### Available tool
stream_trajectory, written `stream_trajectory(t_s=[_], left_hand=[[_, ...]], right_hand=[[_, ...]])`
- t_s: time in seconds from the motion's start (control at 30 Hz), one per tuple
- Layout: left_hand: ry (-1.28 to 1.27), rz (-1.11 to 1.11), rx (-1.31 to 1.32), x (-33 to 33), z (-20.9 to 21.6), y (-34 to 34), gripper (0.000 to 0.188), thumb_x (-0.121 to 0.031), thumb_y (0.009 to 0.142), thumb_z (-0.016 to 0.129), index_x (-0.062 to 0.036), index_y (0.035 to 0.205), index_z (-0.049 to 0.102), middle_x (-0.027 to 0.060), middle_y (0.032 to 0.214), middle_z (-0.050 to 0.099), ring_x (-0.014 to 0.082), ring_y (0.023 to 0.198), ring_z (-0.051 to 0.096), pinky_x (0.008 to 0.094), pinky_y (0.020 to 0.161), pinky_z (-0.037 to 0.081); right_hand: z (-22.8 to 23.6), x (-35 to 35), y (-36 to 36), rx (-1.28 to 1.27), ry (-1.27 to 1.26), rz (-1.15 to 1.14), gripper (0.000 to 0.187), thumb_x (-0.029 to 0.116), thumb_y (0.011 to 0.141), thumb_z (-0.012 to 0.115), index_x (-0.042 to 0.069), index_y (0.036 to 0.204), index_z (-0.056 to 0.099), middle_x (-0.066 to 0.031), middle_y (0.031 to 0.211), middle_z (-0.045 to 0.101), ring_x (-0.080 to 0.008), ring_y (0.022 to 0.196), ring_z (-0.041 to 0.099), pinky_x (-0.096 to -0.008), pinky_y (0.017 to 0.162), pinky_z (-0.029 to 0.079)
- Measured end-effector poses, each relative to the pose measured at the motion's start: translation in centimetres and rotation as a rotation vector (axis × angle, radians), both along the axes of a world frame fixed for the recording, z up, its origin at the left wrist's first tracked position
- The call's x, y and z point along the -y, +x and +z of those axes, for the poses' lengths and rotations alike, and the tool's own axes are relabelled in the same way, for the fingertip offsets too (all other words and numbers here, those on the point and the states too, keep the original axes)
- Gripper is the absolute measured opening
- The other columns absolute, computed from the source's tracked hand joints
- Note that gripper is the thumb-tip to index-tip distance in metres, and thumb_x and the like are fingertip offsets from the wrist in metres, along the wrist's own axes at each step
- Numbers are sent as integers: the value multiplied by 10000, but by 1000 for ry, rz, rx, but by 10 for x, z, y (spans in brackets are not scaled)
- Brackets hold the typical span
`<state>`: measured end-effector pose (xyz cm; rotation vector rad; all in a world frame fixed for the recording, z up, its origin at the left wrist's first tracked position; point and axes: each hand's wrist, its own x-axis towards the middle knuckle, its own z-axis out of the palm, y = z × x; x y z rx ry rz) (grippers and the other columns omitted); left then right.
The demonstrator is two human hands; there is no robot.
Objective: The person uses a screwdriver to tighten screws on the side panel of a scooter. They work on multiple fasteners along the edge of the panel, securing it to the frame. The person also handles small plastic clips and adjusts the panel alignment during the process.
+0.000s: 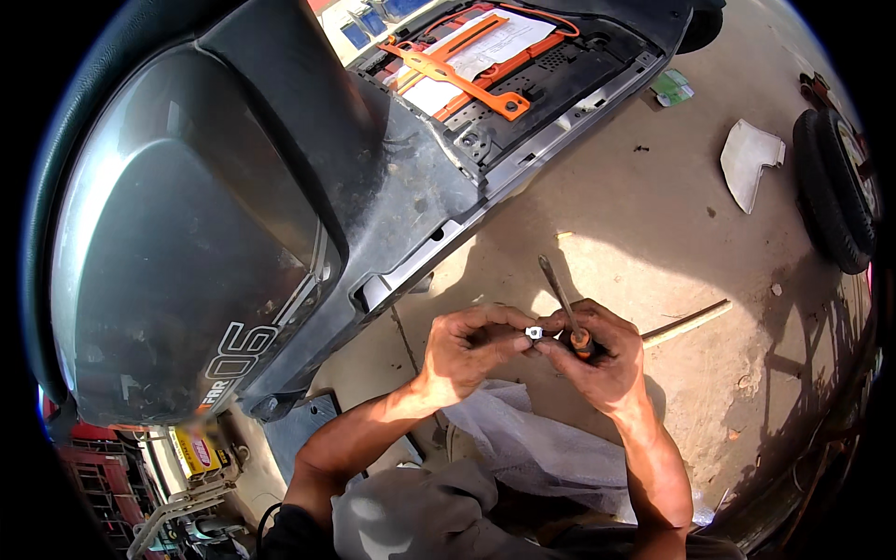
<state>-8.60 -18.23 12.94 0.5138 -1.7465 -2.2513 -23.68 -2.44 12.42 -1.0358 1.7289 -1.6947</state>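
outdoor repair yard, opened scooter [280,187], spare tyre [831,187]

The screwdriver [564,306] handle is hidden in the right hand [597,357]; the small white part [534,332] is too tiny to identify.

Yellow-red box [193,451], lower left

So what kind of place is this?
Probably an outdoor scooter repair spot. A scooter body stands opened on bare concrete ground, a loose tyre lies nearby, and the right hand holds a screwdriver.
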Motion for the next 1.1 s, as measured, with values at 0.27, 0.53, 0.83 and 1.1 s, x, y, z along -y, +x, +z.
stream_trajectory(t_s=[0.27, 0.53, 0.83, 1.1], left_hand=[[-162, -80, 151, 1, 24, -12, 201, 1, 995, 703, 50, 1190, 687, 148, 1071, 765, 181, 951, 746, 317, 886, 612], [-100, -157, 332, 5, 39, -24, 169, 52, 979, 670, 44, 1148, 671, 87, 955, 719, 160, 865, 737, 310, 794, 625], [-110, -134, 451, -9, 77, -50, 181, 78, 950, 678, 60, 1130, 673, 101, 972, 692, 163, 790, 710, 299, 761, 624], [-145, 19, 374, -32, 116, -55, 146, -14, 1002, 687, 65, 1125, 684, 131, 910, 732, 193, 747, 724, 374, 699, 654]], right_hand=[[0, -8, -22, 256, -84, 93, 279, 43, 885, 816, -13, 1148, 743, -43, 858, 683, -110, 739, 626, -274, 642, 498], [-176, -96, -92, -361, 673, -144, 431, 127, 863, 802, 25, 1265, 683, -203, 1010, 742, -387, 921, 737, -484, 842, 584], [-14, -37, -67, 211, -112, 215, 326, 55, 896, 770, 26, 1217, 723, -134, 1117, 752, -226, 1006, 727, -347, 888, 571], [1, -6, -46, 207, -593, 155, 243, -18, 880, 768, 26, 1119, 758, -107, 1007, 747, -219, 843, 733, -332, 743, 583]])
